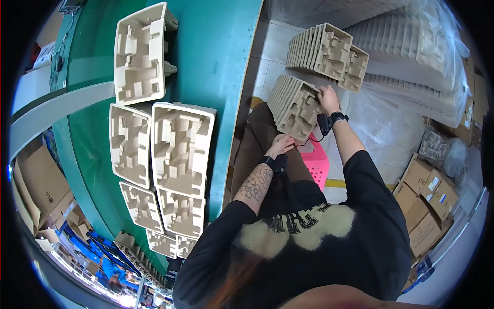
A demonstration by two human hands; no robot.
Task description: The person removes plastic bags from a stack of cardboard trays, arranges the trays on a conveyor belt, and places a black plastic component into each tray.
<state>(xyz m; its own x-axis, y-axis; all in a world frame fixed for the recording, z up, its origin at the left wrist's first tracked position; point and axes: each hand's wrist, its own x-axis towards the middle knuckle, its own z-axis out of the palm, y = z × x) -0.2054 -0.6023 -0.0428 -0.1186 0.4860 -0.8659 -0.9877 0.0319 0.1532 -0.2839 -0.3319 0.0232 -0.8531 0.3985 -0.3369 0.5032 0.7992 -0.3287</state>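
Observation:
Both of my hands are at a nested stack of beige moulded pulp trays (pixel 300 114) beside my legs. My left hand (pixel 281 145) grips the stack's near lower edge, with the fingertips against the rim. At the far upper corner, my right hand (pixel 328 99) has its fingers closed round the top tray's edge. The undersides of the fingers are hidden. Just beyond stands another stack of the same trays (pixel 334 51), apart from my hands. Each wrist carries a black strapped device.
On the green table (pixel 218 56) to my left, several pulp trays (pixel 181 149) lie in rows. A pink perforated stool (pixel 317 164) is under the held stack. Plastic-wrapped tray stacks (pixel 417 46) stand at right, with cardboard boxes (pixel 424 195) nearer me.

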